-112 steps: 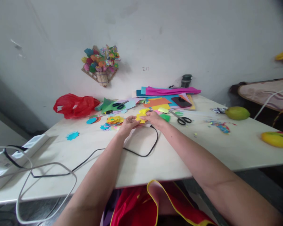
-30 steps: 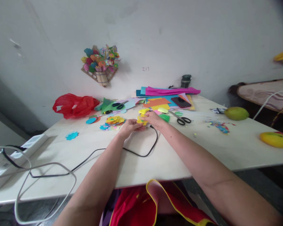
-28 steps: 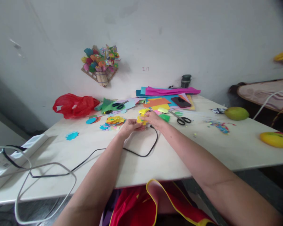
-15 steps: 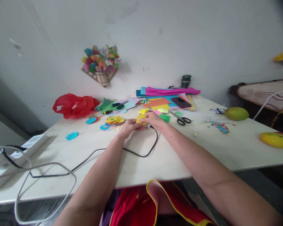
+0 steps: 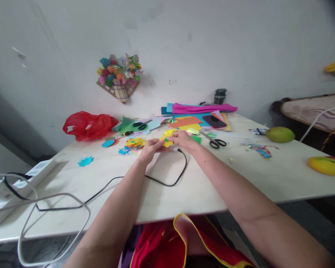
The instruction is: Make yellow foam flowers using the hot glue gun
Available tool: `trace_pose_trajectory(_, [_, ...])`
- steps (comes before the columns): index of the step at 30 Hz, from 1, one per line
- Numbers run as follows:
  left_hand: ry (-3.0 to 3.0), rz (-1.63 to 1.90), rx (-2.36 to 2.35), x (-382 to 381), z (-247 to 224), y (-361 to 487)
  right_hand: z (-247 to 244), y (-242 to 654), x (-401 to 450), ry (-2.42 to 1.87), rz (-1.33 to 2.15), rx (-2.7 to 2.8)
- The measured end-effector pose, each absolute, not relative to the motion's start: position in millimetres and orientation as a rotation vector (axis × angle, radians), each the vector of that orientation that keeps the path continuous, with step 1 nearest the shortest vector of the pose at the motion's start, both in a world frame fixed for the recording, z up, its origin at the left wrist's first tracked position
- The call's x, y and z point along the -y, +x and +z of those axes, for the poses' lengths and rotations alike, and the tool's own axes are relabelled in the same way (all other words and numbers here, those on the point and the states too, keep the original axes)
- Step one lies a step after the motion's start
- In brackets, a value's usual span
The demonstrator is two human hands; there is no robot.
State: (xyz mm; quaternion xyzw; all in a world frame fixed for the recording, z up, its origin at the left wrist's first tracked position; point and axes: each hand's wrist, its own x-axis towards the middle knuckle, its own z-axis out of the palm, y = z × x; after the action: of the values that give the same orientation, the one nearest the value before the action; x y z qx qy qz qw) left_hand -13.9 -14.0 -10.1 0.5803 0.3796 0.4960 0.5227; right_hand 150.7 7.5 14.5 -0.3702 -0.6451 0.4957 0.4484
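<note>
Between my two hands is a yellow paper flower [image 5: 166, 142] with a small green centre. My left hand [image 5: 152, 148] pinches its left side. The fingers of my right hand [image 5: 183, 140] are closed at its right edge, by the green centre. Another yellow paper piece [image 5: 170, 132] lies just behind it. To the left sits a pile of yellow paper flowers [image 5: 136, 142], with blue flower cut-outs [image 5: 123, 150] beside it. A black cable [image 5: 167, 185] ends beneath my right hand; what it joins is mostly hidden.
Open black-handled scissors [image 5: 217, 143] lie right of my hands, another pair [image 5: 140, 125] behind. Coloured sheets [image 5: 187, 121] and a phone [image 5: 214, 121] lie at the back. A red plastic bag [image 5: 91, 124], a power strip [image 5: 41, 173] and mangoes [image 5: 280, 134] stand around the sides.
The yellow flower has turned to show its green centre, and my right fingers have shifted slightly on it. Both hands stay in nearly the same place; the table things have not moved.
</note>
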Motion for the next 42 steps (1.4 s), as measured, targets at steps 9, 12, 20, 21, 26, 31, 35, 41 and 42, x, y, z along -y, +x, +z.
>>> trace_pose_trajectory(9, [1.382,1.270,-0.944,11.4,-12.0,-10.4,11.6,148.5,-7.1,-0.888,1.313,1.515])
trace_pose_trajectory(12, [1.384,1.253,-0.915,12.4,-11.8,-10.9,10.1,147.3,-9.1,-0.919,1.217,1.502])
trace_pose_trajectory(20, [1.402,1.241,-0.925,14.4,-7.4,-13.4,17.4,152.0,-3.6,-0.901,1.375,1.513])
trace_pose_trajectory(21, [1.405,1.247,-0.936,14.7,-7.2,-12.8,17.8,152.2,-2.9,-0.893,1.399,1.515])
trace_pose_trajectory(26, [1.458,1.235,-0.972,16.7,-6.0,-9.4,11.3,149.5,-8.5,-0.891,1.404,1.494])
trace_pose_trajectory(31, [1.505,1.210,-0.983,17.6,-5.9,-8.2,1.5,145.9,-18.7,-0.927,1.333,1.480])
trace_pose_trajectory(35, [1.488,1.223,-0.979,16.8,-6.2,-8.1,4.1,146.6,-15.7,-0.935,1.302,1.500])
trace_pose_trajectory(41, [1.390,1.338,-0.974,12.1,-8.4,-8.8,17.0,150.3,-2.9,-0.890,1.339,1.500])
trace_pose_trajectory(42, [1.380,1.349,-0.973,11.6,-8.8,-9.0,17.7,150.2,-2.3,-0.915,1.315,1.497])
